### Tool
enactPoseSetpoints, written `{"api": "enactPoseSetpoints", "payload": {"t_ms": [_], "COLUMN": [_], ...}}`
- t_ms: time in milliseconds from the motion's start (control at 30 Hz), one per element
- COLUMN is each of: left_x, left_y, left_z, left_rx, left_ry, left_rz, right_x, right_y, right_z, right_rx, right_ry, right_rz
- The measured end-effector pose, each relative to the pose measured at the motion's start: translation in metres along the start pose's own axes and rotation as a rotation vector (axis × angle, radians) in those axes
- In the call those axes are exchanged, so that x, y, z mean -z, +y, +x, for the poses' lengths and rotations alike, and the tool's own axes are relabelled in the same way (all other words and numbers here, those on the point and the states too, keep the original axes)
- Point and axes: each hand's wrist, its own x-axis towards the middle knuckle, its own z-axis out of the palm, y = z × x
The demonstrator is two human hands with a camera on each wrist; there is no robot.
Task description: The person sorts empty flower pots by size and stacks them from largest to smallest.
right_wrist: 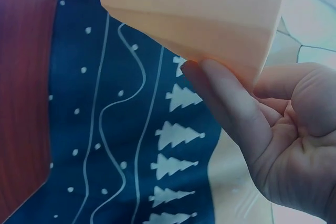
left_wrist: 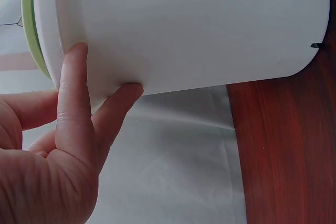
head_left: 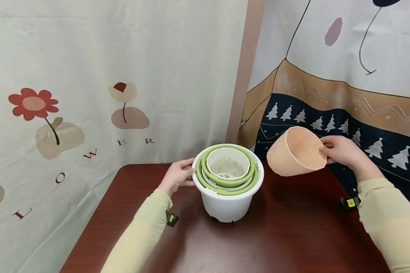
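Note:
A large white flowerpot stands upright on the table. Nested inside it are green-rimmed pots and, innermost, a small white pot with a perforated bottom. My left hand holds the big pot by the left of its rim; in the left wrist view, fingertips lie against its outer wall under the lip. To the right of the stack, my right hand pinches the rim of a peach-coloured flowerpot. That pot hangs tilted in the air, its mouth towards the upper right and its inside bare.
The dark red table ends at the back against a pale curtain with flower prints. On the right hangs a cloth with a navy, tree-printed band, close behind the peach pot.

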Motion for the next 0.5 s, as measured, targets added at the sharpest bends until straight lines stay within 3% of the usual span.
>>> {"api": "enactPoseSetpoints", "payload": {"t_ms": [500], "left_x": [0.0], "left_y": [-0.002], "left_z": [0.001], "left_rx": [0.0], "left_ry": [0.001], "left_rz": [-0.008], "right_x": [0.007], "right_y": [-0.04], "right_z": [0.007], "right_rx": [0.034], "right_ry": [0.022], "right_rz": [-0.038]}}
